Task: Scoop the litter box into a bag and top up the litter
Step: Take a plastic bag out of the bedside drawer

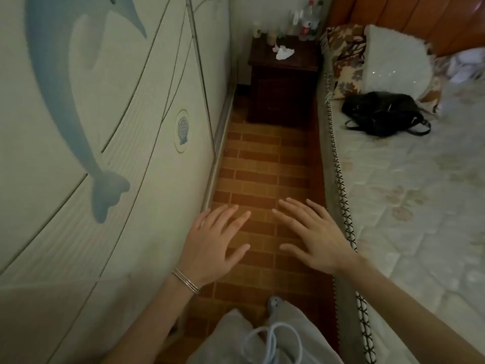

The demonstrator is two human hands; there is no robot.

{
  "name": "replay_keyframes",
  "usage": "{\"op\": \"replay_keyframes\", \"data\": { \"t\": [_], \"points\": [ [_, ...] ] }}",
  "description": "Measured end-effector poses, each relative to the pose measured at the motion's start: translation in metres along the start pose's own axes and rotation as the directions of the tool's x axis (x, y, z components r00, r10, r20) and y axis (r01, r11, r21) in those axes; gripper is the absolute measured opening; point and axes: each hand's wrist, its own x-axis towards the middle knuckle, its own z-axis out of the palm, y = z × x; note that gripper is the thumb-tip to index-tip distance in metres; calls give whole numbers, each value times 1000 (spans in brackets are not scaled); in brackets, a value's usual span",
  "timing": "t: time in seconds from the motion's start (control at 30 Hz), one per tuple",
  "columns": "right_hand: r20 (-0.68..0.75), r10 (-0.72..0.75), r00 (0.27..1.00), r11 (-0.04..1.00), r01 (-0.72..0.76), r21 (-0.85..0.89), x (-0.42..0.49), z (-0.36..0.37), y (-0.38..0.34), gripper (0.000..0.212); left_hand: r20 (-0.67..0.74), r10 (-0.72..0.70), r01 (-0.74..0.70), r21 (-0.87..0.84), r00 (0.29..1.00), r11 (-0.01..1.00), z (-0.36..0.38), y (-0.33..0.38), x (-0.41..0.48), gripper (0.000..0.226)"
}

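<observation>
Both my hands are held out in front of me, palms down, over a narrow strip of brown tiled floor (262, 169). My left hand (214, 241) has its fingers spread and straight and holds nothing; thin silver bangles circle its wrist. My right hand (312, 233) is likewise spread flat and empty. No litter box, scoop, bag or litter shows anywhere in the head view.
A pale wardrobe (105, 127) painted with a dolphin lines the left side. On the right is a bed (420, 206) with a black bag (383, 114) and pillows. A dark wooden nightstand (283, 82) carrying bottles and a tissue closes the far end of the aisle.
</observation>
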Motion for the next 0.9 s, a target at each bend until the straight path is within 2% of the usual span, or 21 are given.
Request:
{"op": "replay_keyframes", "data": {
  "t": [0.27,0.43,0.63,0.9],
  "points": [
    [-31,94,995,995,-93,23,-8,14,3,65,-2,93,-93,-44,996,995,14,2,21,58],
    [-11,113,994,993,-112,47,-1,20,27,65,51,86,-84,-47,995,995,25,2,52,58],
    [-3,95,995,995,-95,41,30,20,91,63,93,81,-81,-5,992,997,37,-1,118,58],
    [-56,61,997,998,-61,14,103,-19,208,62,27,70,-71,28,997,997,32,6,245,57]
  ]
}}
